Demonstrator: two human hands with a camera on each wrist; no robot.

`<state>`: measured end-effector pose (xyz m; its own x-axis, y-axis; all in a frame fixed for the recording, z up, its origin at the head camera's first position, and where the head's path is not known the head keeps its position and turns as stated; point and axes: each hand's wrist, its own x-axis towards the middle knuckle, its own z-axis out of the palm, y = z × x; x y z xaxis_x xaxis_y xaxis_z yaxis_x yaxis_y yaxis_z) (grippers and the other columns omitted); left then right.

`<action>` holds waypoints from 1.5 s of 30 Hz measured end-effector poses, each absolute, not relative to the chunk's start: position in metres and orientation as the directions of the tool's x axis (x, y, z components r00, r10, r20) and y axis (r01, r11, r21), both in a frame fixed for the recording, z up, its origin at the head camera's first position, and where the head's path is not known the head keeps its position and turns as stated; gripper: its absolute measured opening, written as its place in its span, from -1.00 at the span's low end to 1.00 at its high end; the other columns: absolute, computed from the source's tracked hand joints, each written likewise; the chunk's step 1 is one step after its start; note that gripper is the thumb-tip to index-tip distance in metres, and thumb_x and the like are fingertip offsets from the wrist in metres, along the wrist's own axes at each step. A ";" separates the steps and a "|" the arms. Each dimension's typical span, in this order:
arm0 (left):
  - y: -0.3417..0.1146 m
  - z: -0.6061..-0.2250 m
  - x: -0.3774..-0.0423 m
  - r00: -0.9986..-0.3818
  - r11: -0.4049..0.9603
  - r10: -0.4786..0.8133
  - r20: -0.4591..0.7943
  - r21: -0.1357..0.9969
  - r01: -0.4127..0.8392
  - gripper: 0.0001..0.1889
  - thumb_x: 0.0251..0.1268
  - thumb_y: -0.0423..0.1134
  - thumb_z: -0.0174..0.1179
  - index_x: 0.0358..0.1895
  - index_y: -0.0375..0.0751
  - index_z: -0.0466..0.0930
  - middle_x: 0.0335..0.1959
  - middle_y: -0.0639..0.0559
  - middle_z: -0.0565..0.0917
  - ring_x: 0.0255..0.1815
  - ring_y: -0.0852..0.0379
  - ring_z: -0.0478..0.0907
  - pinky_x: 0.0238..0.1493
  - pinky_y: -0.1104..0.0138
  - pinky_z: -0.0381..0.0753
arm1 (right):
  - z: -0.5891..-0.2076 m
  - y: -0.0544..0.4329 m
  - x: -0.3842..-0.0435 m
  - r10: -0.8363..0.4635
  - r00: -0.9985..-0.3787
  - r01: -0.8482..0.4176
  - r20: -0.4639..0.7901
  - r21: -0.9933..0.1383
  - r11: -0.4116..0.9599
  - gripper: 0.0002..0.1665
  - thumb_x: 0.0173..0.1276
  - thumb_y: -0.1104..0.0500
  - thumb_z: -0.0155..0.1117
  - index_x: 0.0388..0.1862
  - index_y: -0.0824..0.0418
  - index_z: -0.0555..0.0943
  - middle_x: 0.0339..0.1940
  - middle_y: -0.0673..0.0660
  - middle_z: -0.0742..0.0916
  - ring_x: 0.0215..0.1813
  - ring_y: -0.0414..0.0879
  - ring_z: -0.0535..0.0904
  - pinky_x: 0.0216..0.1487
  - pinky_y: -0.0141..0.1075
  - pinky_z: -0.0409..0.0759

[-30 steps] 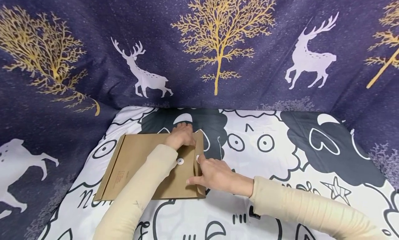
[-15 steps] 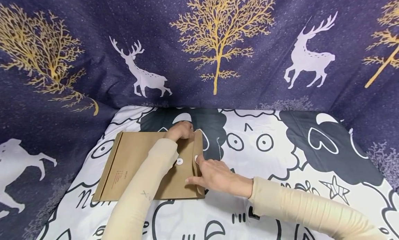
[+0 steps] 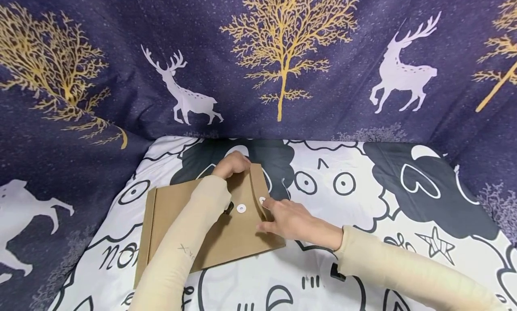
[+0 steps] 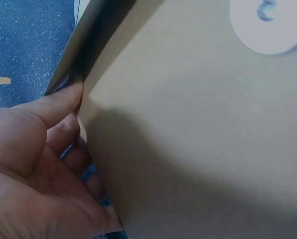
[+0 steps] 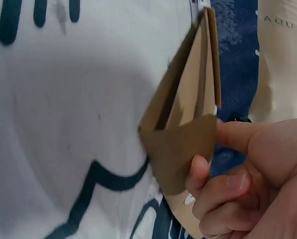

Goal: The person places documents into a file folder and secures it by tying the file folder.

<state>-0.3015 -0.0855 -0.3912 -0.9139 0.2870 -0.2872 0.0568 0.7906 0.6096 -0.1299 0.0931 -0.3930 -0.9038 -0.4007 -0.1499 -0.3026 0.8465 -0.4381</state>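
Observation:
A brown kraft paper document envelope (image 3: 236, 239) lies slanted on the patterned cloth, with a white button (image 3: 241, 208) on its upper face. At its right end a narrow flap (image 3: 255, 178) carries a second white button (image 3: 262, 200). My left hand (image 3: 232, 164) grips the far edge close to the flap, its fingers (image 4: 64, 104) at the paper's border. My right hand (image 3: 288, 219) pinches the flap's side between thumb and fingers. In the right wrist view the envelope's mouth (image 5: 186, 99) gapes beside the folded flap. My left sleeve covers part of the envelope.
A white cloth (image 3: 323, 203) with black cartoon drawings spreads under everything. Behind it hangs a dark blue curtain (image 3: 331, 100) printed with white deer and golden trees. A small black object (image 3: 337, 272) sits below the right sleeve's cuff.
The envelope has turned so its left end sits nearer and its near right corner has shifted rightward. My left hand has moved slightly away, and my right hand has moved right with the flap.

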 end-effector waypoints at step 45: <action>-0.065 -0.359 -0.291 -0.947 0.220 0.102 -0.304 0.935 -0.277 -0.69 0.54 -0.02 0.17 -0.32 -0.17 0.60 -0.46 0.05 0.55 -0.46 0.14 0.50 -0.33 0.31 0.52 | -0.383 0.231 -0.219 -0.140 -0.962 0.052 -0.234 -0.661 0.749 -0.70 0.40 0.09 0.44 -0.31 0.35 0.74 -0.45 0.03 0.65 -0.36 -0.08 0.39 -0.38 -0.26 0.35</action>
